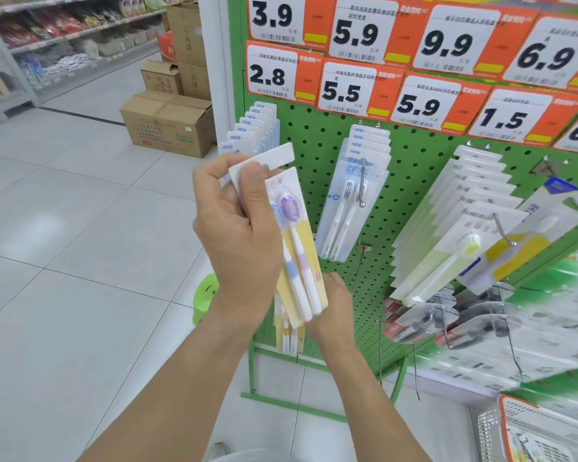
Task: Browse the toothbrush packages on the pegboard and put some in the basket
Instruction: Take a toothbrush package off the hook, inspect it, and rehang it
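My left hand (237,225) grips the top of a yellow-backed toothbrush package (302,261) holding a purple and a blue brush, together with a white card (264,161) fanned behind it. My right hand (331,305) holds the package's bottom edge from below. Both are in front of the green pegboard (314,135). More of the same yellow packages (289,338) hang lower behind my hands. A white wire basket with an orange rim (514,425) sits at the lower right.
Pegs carry blue-white toothbrush packs (351,198), a row of green-white packs (447,241) and dark packs (431,321). Price tags (347,88) line the top. Cardboard boxes (167,125) and a green stool (206,301) stand on the tiled floor at left.
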